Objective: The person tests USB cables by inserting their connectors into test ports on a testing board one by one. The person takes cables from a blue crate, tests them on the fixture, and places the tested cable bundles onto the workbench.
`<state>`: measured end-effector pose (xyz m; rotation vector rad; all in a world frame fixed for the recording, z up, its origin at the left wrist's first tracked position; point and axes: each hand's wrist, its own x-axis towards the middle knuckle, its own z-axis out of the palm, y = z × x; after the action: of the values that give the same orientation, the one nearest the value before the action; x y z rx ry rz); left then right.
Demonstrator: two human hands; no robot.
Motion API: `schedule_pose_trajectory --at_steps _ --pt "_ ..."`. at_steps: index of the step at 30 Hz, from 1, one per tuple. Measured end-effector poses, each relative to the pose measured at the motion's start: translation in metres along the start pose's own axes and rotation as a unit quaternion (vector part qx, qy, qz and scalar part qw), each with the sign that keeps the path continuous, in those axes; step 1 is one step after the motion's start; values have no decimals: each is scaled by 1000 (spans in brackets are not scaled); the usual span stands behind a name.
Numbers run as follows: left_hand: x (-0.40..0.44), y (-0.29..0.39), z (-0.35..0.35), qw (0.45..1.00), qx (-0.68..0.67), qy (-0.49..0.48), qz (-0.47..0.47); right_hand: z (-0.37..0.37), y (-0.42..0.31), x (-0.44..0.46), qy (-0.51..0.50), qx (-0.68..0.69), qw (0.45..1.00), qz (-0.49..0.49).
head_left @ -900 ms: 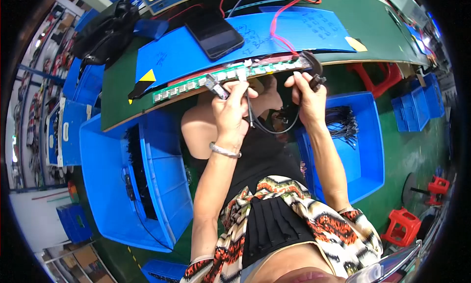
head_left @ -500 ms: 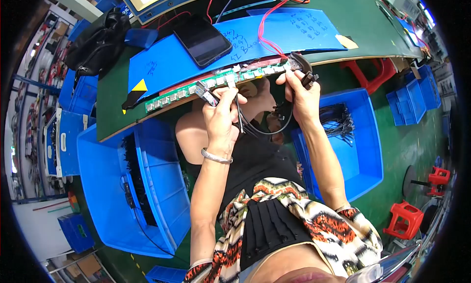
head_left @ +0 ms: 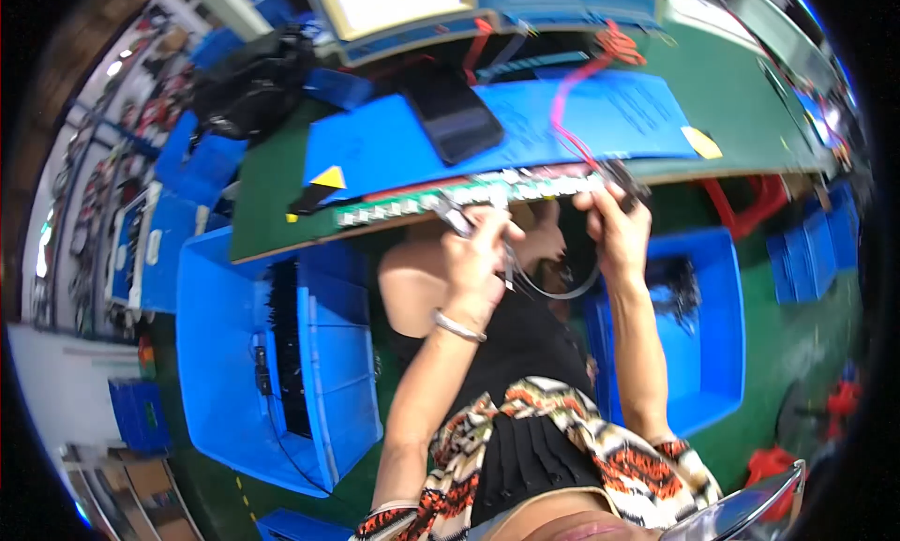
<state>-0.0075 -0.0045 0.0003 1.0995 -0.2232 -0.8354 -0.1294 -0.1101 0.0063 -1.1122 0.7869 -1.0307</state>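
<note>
My left hand (head_left: 476, 252) is closed on a black cable connector (head_left: 454, 215) at the front edge of the table, just below the green circuit board strip (head_left: 389, 208). My right hand (head_left: 614, 227) is closed on the cable's other end, near the strip's right end, where a dark curved piece (head_left: 623, 179) lies. Between both hands the black cable (head_left: 562, 293) hangs in a loop. Red wires (head_left: 572, 145) run to the strip's right part. Motion blur hides the fine detail at my fingertips.
Behind the strip, a phone (head_left: 455, 119) lies on a blue sheet (head_left: 609, 110). A black bag (head_left: 248, 86) sits at the back left. Blue bins with black cables stand on the left (head_left: 347, 372) and right (head_left: 722, 353). A red stool (head_left: 741, 208) is under the table.
The whole view has shifted, so table and hands appear lower and further right, now blurred. Both hands keep their holds beside the strip.
</note>
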Motion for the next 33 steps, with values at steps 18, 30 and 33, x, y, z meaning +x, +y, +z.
schedule_pose_trajectory --at_steps 18,30,33 --pt "-2 4 -1 997 -65 -51 -9 3 -6 -4 -1 0 1000 -3" --pt "-23 7 -13 994 10 -103 -27 -12 -7 -8 -48 -16 999 11" --pt "-39 30 -18 989 -5 -145 -31 -23 -12 -31 -38 -45 997 50"
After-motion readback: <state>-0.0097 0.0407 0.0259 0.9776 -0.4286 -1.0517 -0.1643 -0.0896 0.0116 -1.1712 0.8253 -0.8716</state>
